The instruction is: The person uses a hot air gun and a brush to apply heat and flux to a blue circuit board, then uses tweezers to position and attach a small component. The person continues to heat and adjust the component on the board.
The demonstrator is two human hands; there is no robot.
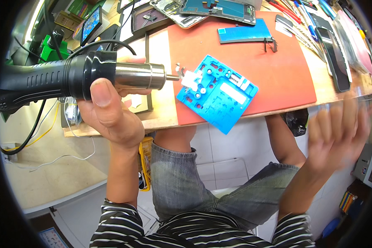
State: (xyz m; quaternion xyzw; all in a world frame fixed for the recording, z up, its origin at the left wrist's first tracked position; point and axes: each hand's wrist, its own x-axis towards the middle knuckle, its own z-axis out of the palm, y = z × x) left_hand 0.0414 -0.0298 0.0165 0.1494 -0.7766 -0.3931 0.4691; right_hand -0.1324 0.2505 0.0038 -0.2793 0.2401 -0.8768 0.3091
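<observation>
The left hand (pixel 111 111) was wrapped tight around a hot-air gun (pixel 70 76) lying level across the frame's left, its steel nozzle aimed right at the blue fixture (pixel 219 93) at centre. The right hand (pixel 339 132), blurred at right, hung spread and empty, farther away.

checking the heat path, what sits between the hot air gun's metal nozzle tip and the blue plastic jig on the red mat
In the head view, a small white part clamped at the blue jig sits right at the tip of the hot air gun, held by the left hand; nothing else intervenes.
</observation>
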